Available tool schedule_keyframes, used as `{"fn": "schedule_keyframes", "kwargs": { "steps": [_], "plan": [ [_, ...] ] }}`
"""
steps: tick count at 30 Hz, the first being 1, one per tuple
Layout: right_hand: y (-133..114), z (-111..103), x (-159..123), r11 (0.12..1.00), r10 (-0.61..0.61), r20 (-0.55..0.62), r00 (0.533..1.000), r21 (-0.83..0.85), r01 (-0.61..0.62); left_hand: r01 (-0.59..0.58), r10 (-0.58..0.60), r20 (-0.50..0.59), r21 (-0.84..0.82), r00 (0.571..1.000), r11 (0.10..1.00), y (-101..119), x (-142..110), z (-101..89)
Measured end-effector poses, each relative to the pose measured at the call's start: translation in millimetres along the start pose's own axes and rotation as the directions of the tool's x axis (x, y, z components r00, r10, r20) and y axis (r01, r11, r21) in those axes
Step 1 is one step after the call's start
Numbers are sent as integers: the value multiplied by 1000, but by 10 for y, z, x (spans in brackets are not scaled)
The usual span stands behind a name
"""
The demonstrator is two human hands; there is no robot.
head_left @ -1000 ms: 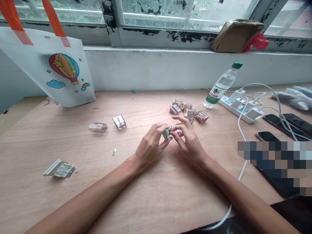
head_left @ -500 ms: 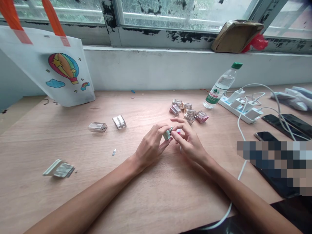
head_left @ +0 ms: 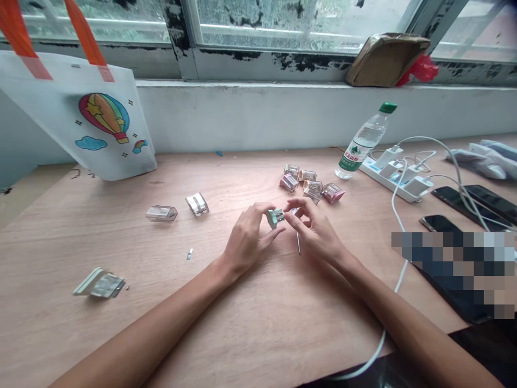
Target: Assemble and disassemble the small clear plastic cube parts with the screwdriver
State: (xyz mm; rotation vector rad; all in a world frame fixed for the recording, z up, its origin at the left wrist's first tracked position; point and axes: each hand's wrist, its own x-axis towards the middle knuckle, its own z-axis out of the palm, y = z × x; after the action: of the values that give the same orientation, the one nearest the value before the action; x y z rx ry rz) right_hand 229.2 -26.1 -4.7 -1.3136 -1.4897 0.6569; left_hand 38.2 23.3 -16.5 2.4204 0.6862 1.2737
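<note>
The small pale-green block with a silvery metal face [head_left: 275, 217] had just turned between my left fingers [head_left: 263, 208], laying that metal open to work. It was mid-dial, my right fingers [head_left: 301, 202] at its three o'clock, contact unclear. They apparently gripped a thin silvery metal rod [head_left: 299, 245], now showing more, pointing toward six.

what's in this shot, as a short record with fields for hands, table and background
left hand: holds small green piece
right hand: fingertips at that piece; thin rod alongside, unclear if held
beyond hands: small tinted cases
table left: clear cases, metal strip
table right: bottle, power strip
background: windows
</note>
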Motion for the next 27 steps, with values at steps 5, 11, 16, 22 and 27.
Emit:
{"fn": "schedule_keyframes", "kwargs": {
  "steps": [5,11,16,22,27],
  "plan": [
    [241,-124,47,875,-43,-22,999,-483,27,170,-171,-28,-46,985,984,-63,22,-21],
    [369,-94,34,820,-23,45,999,-570,45,417,-379,186,-247,906,875,-178,24,-5],
    [146,-120,30,928,-143,-17,990,-348,128,391,-349,247,-151,904,908,-204,52,8],
    [-45,-38,5,963,-98,-284,954,214,163,482,-404,282,-309,870,820,-202,70,5],
    [-32,-25,11,931,-119,-344,931,286,225,504,-382,348,-402,856,765,-212,61,15]
  ]
}}
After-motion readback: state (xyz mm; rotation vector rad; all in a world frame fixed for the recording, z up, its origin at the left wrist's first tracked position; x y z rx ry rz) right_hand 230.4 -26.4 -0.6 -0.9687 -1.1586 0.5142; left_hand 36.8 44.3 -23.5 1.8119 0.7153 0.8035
